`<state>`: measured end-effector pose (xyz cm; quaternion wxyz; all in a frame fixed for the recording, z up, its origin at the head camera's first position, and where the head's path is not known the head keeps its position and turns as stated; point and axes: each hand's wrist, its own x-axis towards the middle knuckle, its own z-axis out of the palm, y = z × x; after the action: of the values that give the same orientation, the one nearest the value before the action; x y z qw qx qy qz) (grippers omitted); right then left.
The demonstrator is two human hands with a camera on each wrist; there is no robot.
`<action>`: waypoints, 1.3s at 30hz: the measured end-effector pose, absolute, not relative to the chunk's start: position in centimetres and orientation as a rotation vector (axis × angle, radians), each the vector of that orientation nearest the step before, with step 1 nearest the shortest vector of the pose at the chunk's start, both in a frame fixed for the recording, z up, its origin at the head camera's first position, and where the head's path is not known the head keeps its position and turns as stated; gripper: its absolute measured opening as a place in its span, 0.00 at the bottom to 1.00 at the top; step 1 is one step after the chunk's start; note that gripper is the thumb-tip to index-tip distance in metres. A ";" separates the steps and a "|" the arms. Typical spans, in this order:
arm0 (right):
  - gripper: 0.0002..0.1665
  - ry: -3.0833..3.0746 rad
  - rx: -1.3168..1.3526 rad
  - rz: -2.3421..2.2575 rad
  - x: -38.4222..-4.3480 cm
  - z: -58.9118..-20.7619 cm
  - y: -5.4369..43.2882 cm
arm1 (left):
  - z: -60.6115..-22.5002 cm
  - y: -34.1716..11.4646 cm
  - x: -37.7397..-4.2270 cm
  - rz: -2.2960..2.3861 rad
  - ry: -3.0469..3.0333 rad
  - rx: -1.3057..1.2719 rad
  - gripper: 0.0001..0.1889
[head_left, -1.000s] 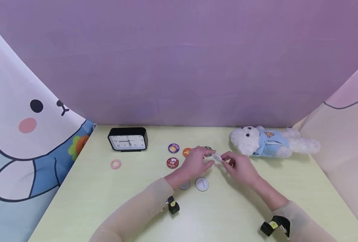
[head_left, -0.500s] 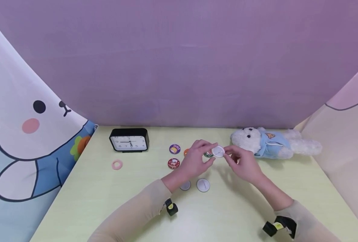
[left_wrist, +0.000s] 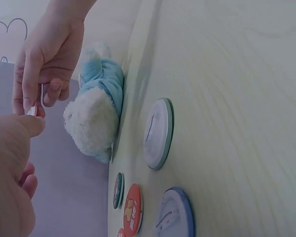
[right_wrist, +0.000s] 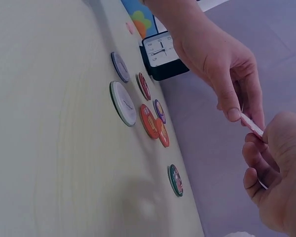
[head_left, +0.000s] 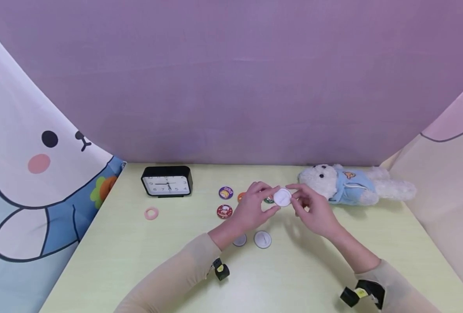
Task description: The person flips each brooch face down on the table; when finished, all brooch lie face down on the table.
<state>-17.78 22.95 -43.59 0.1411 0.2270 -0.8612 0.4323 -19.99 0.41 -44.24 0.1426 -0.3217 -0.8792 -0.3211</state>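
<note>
Both hands hold one round pin badge above the table, its white back with the pin facing the head camera. My left hand pinches its left edge between thumb and fingers. On the opposite edge, the thumb and fingers of my right hand grip it. The right wrist view shows the badge nearly edge-on, with a reddish rim. Below the hands, two badges lie back up, one white-backed badge and another partly behind the left wrist. Face up lie a purple badge, a red badge, orange badges and a green badge.
A black alarm clock stands at the back left, with a pink ring in front of it. To the right of the hands a white plush toy in blue clothes lies along the table's back edge. A purple cloth hangs behind.
The held badge has turned from a steep tilt to show its white back fully. My hands rose slightly with it, and my right index finger moved toward the badge's top edge.
</note>
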 end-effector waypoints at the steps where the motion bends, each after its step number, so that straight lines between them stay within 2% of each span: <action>1: 0.20 -2.490 0.658 1.269 -17.8 -43.6 23.0 | -44.3 0.4 -20.0 -0.930 -2.542 -0.927 0.29; 11: 0.30 -2.545 0.766 1.275 -17.7 -44.4 23.4 | -44.9 0.4 -19.5 -0.893 -2.583 -0.932 0.27; 22: 0.27 -2.648 0.723 1.122 -17.5 -45.0 23.5 | -45.5 0.6 -19.3 -0.860 -2.667 -0.940 0.25; 39: 0.25 -2.737 0.799 0.947 -17.2 -46.9 23.2 | -46.8 0.8 -19.4 -0.649 -2.819 -1.005 0.24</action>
<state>-17.18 23.16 -46.87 0.0686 0.2653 -0.9089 0.3144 -19.38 0.80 -46.82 0.0398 -0.3280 -0.9198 -0.2117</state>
